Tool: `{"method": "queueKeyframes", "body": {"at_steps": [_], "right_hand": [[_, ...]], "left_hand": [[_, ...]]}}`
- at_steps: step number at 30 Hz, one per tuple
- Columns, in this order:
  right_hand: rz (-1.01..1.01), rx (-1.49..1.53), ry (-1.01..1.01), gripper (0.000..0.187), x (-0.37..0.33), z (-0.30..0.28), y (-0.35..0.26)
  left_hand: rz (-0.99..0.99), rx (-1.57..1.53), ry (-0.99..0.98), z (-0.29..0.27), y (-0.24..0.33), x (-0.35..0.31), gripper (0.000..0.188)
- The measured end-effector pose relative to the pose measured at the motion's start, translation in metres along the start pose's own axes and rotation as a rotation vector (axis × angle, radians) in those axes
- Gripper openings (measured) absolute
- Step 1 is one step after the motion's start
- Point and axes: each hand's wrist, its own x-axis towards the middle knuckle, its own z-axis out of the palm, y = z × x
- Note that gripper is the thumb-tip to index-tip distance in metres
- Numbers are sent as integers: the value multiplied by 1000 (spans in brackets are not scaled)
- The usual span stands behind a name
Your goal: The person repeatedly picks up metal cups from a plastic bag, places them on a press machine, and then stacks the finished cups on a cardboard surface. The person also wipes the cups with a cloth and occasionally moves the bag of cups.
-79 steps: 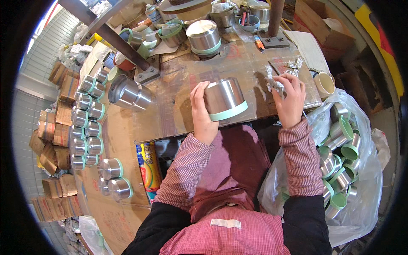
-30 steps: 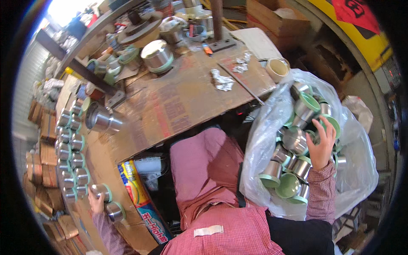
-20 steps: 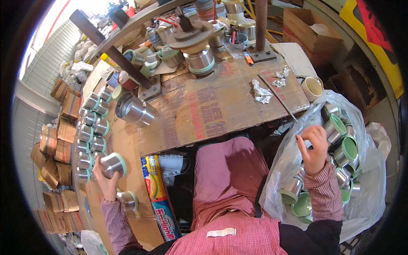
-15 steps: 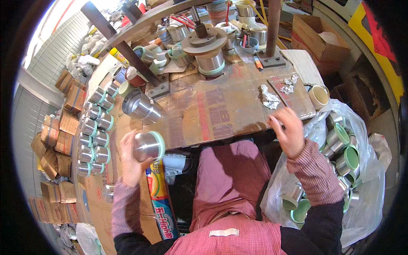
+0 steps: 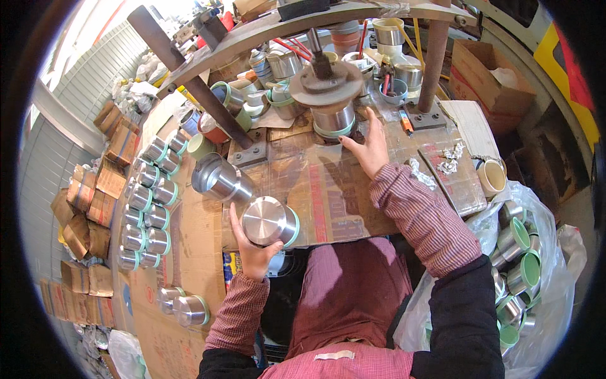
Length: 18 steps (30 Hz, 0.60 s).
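Note:
My left hand (image 5: 254, 252) is closed round a steel cup (image 5: 264, 221) with a pale green rim, its shiny flat base turned up toward me. It is held over the near edge of the cardboard-covered table (image 5: 284, 189). My right hand (image 5: 371, 146) is open, thumb and fingers apart, beside another steel cup (image 5: 332, 120) with a green rim. That cup stands under the round metal disc (image 5: 326, 82) of a press; whether my thumb touches it I cannot tell. A wider steel container (image 5: 221, 178) lies tilted just beyond my left hand.
Rows of steel cups (image 5: 144, 199) stand at the left, with two cups (image 5: 189, 309) nearer me. A plastic bag (image 5: 555, 252) of cups lies at the right. Press posts (image 5: 435, 63) flank the disc. A metal rod (image 5: 439, 180), crumpled paper (image 5: 451, 158) and an orange lighter (image 5: 406, 122) lie on the table.
My right hand has reached forward and left to the cup under the disc. My left hand has brought its cup rightward, tipping the base up. The view has shifted slightly.

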Motion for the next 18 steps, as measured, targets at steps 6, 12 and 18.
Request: {"method": "queueKeyframes", "body": {"at_steps": [6, 12, 18], "right_hand": [[-31, 11, 122, 131, 48, 51, 5], [11, 200, 171, 126, 46, 54, -4], [-32, 68, 119, 129, 50, 30, 5]], "left_hand": [[0, -143, 19, 33, 26, 29, 133], [53, -91, 296, 86, 13, 105, 118], [115, -276, 385, 127, 1, 166, 118]]}}
